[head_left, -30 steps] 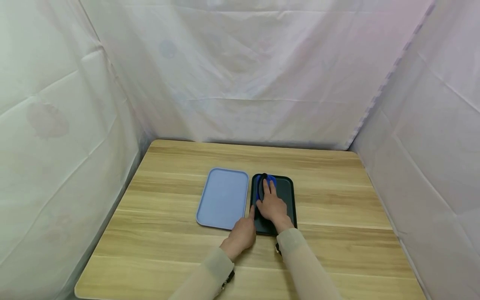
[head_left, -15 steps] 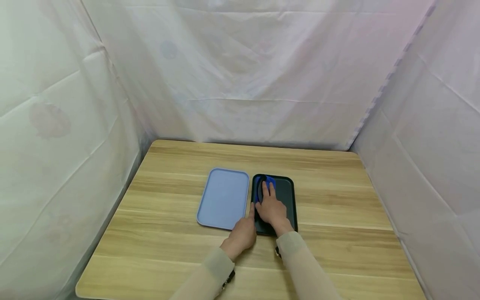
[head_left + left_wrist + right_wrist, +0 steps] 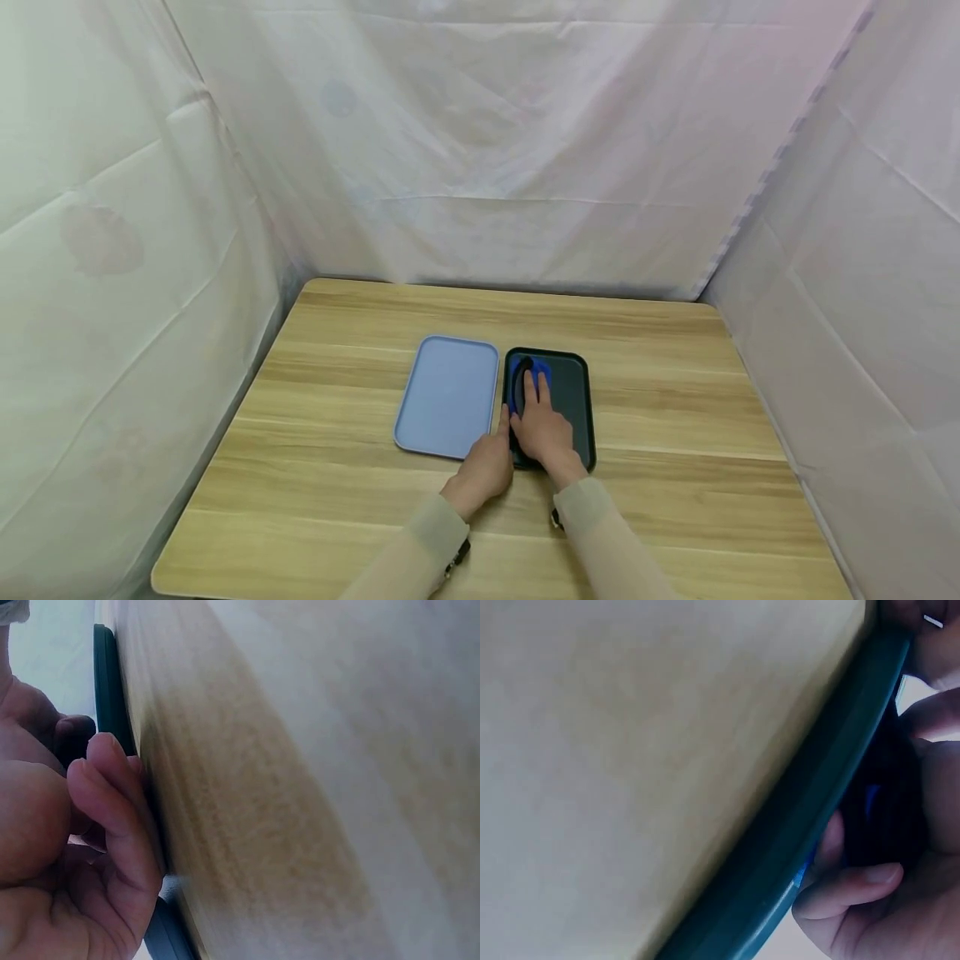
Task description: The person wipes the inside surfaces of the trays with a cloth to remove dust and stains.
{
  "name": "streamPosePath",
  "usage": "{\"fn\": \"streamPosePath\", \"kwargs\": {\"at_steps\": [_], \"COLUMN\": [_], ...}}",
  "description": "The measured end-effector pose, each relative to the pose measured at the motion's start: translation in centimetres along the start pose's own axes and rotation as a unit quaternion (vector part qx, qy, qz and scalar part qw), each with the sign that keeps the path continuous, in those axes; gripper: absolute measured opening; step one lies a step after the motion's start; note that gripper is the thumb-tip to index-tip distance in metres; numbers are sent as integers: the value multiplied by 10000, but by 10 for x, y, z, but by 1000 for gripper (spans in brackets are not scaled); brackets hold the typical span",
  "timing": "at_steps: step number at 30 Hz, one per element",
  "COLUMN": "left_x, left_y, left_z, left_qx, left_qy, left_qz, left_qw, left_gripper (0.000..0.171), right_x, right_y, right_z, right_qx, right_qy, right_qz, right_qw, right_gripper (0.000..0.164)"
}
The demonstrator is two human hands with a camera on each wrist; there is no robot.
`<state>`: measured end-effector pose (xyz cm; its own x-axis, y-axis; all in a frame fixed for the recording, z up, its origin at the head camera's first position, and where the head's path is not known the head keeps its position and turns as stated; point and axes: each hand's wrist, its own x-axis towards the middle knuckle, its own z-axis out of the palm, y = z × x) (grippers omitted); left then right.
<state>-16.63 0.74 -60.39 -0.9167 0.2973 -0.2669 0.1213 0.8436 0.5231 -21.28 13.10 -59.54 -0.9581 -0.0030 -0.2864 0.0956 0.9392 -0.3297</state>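
On the dark green tray (image 3: 573, 392) lies a blue thing (image 3: 545, 367) with a curved black handle (image 3: 518, 390), shaped somewhat like a scrubbing brush. My right hand (image 3: 543, 427) holds it, index and middle fingers stretched forward along its top, the thumb at its left side. Its near end is hidden under the palm. In the right wrist view, curled fingers (image 3: 847, 889) lie round the dark thing beside the tray's rim. My left hand (image 3: 487, 463) is at the tray's near left corner, its index finger straight along the left rim and the other fingers bent beneath the hand.
A light blue tray (image 3: 448, 396) lies just left of the dark green one, a narrow gap between them. Both rest on a wood-grain table (image 3: 330, 467). White cloth walls (image 3: 487, 150) rise behind and on both sides.
My right hand has slid a little toward the person, taking the blue thing with the black handle along the dark green tray. The left hand and both trays have hardly moved.
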Motion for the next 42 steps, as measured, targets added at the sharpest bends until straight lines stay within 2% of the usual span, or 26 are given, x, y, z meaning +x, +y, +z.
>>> {"fn": "streamPosePath", "kwargs": {"at_steps": [18, 30, 42], "left_x": [-1, 0, 0], "left_y": [-1, -1, 0], "left_z": [-1, 1, -1], "left_qx": [-22, -3, -163], "left_qy": [162, 202, 198], "left_qz": [150, 102, 82], "left_qw": [9998, 9997, 9996], "left_gripper": [73, 72, 66], "right_x": [-19, -25, -29], "right_y": [-3, -1, 0], "right_z": [6, 11, 10], "right_qx": [-121, -218, -85], "right_qy": [116, 65, 227], "right_qz": [-58, 9, 73], "right_qw": [9998, 9997, 9997], "right_gripper": [83, 84, 82]}}
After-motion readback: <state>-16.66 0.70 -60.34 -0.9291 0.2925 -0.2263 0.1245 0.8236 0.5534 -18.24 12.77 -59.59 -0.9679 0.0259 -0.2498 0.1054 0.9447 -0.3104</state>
